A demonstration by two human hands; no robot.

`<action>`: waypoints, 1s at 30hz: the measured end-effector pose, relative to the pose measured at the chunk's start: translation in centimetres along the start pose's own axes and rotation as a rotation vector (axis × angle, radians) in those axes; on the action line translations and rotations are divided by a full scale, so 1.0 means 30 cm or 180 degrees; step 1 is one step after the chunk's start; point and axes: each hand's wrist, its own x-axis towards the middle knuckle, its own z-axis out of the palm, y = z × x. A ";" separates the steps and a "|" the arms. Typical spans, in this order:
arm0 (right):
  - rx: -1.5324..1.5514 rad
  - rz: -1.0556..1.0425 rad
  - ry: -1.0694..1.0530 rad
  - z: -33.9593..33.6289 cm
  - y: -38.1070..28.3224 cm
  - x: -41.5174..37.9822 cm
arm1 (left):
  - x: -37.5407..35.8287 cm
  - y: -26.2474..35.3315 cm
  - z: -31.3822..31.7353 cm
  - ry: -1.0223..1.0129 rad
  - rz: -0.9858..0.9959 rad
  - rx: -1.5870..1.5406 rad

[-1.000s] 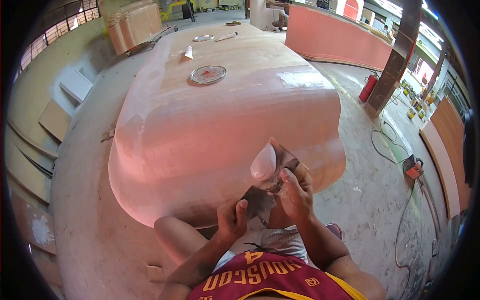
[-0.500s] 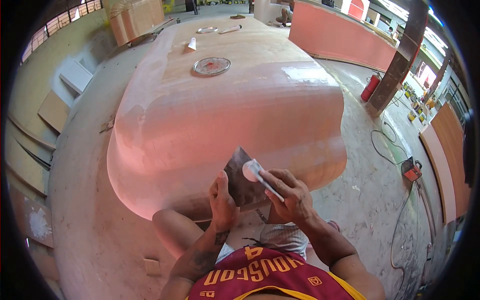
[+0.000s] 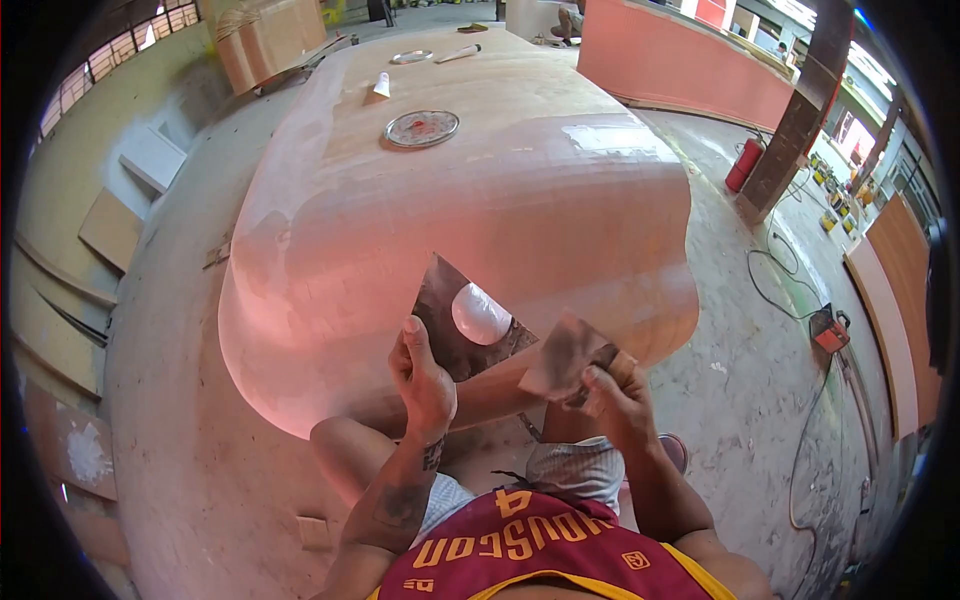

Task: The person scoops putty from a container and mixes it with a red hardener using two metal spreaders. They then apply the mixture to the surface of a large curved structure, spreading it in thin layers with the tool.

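My left hand (image 3: 424, 385) grips the lower left edge of a dark, square mixing plate (image 3: 436, 318), thumb on its face. A smooth pale-pink lump of putty (image 3: 481, 316) sits on that plate. To its right, my right hand (image 3: 622, 402) pinches a thin, flat putty spreader (image 3: 560, 362), its smudged face turned up; it is close to the plate's right corner. Both are held above my lap, before a large curved form (image 3: 470, 225) coated in patchy pink. On top of the form lies a round metal lid (image 3: 422, 129) with a reddish smear.
A white tube (image 3: 381, 87), another tube (image 3: 459, 53) and a ring-like disc (image 3: 411, 58) rest farther back on the form. Rightward are a fire extinguisher (image 3: 743, 166), a post (image 3: 800, 120) and a red corded machine (image 3: 829, 328). Boards (image 3: 110, 228) lean along the left wall.
The spreader has come away from the putty, moving right and turning its flat face up. The lump now lies rounded on the plate, which has shifted slightly left and up.
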 end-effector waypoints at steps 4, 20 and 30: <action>0.0339 0.0076 -0.0141 0.074 0.027 0.001 | -0.032 0.021 0.025 -0.0111 0.0147 0.0201; 0.0915 -0.0088 -0.0182 0.156 -0.026 0.078 | -0.179 0.076 -0.033 -0.1343 0.1166 0.1790; -0.2951 -0.2712 -0.0762 0.211 -0.061 0.170 | -0.106 0.018 0.027 -0.0270 -0.1434 -0.1058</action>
